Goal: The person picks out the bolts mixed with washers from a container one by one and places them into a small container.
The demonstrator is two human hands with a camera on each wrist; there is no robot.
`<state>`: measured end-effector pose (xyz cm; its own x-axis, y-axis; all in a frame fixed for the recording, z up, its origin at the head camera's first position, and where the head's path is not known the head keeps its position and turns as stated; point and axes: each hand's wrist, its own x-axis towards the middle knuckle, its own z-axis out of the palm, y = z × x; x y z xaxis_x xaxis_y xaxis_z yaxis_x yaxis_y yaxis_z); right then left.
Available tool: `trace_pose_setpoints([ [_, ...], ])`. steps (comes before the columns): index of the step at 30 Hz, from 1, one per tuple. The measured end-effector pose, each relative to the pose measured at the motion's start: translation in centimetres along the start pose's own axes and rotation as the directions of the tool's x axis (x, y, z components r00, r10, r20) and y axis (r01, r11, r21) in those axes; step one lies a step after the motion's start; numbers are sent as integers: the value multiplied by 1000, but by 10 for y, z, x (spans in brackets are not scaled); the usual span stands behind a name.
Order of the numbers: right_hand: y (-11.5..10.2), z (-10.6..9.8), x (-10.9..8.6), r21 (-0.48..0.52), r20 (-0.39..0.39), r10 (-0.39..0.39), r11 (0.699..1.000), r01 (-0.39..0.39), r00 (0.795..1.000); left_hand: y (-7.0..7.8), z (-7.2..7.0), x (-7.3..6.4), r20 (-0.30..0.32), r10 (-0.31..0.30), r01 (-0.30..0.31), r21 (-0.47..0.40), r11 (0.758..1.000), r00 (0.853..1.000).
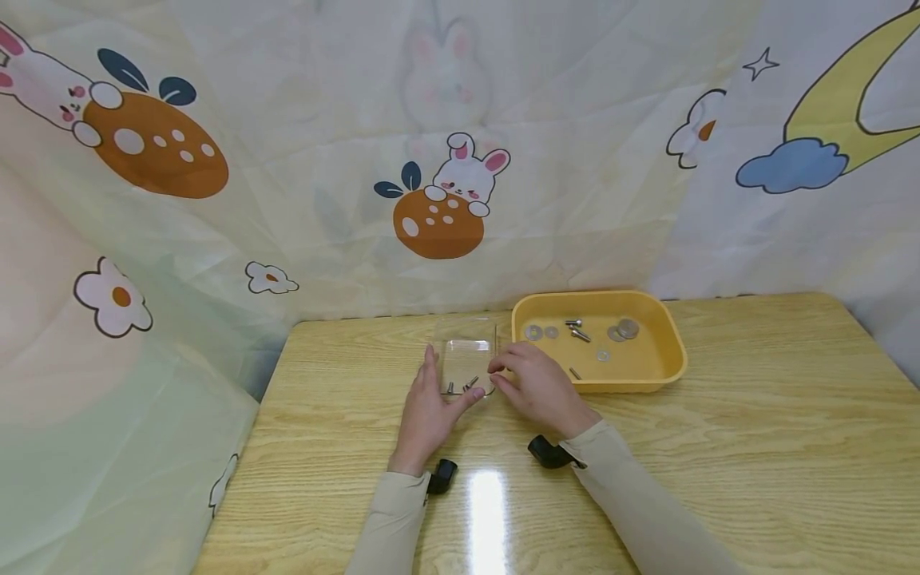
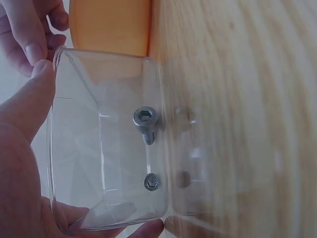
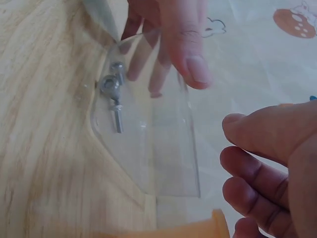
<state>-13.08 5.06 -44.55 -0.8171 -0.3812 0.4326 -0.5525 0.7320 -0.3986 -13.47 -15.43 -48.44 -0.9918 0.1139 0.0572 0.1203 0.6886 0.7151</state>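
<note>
A clear plastic box stands on the table with several socket-head bolts lying at its near end. My left hand holds the box, fingers along its left side and thumb over the near rim. In the left wrist view, one bolt shows its hex socket close up, and a smaller-looking bolt head lies beside it. My right hand hovers by the box's right rim. In the right wrist view its thumb and bent fingers are apart, with nothing between them.
To the right of the box stands a yellow tray holding several washers and bolts. The wooden table extends to both sides. A printed cloth hangs behind its back edge.
</note>
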Motion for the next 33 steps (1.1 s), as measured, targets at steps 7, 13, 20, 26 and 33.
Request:
trace_pose_setpoints([
  [7, 4, -5, -6, 8, -37, 24, 1000, -24, 999, -1, 1, 0, 6, -21, 21, -8, 1000, 1000],
  [13, 7, -14, -9, 10, -56, 52, 999, -51, 997, 0, 0, -1, 8, -21, 21, -16, 1000, 1000],
  [20, 17, -24, -11, 28, -53, 70, 997, -69, 996, 0, -1, -1, 4, -15, 15, -15, 1000, 1000],
  [26, 26, -33, -16, 58, -54, 107, 993, -104, 993, 0, -1, 0, 6, -20, 20, -13, 1000, 1000],
  [33, 38, -43, -20, 38, -41, 118, 992, -116, 992, 0, -1, -1, 16, -19, 19, -10, 1000, 1000],
])
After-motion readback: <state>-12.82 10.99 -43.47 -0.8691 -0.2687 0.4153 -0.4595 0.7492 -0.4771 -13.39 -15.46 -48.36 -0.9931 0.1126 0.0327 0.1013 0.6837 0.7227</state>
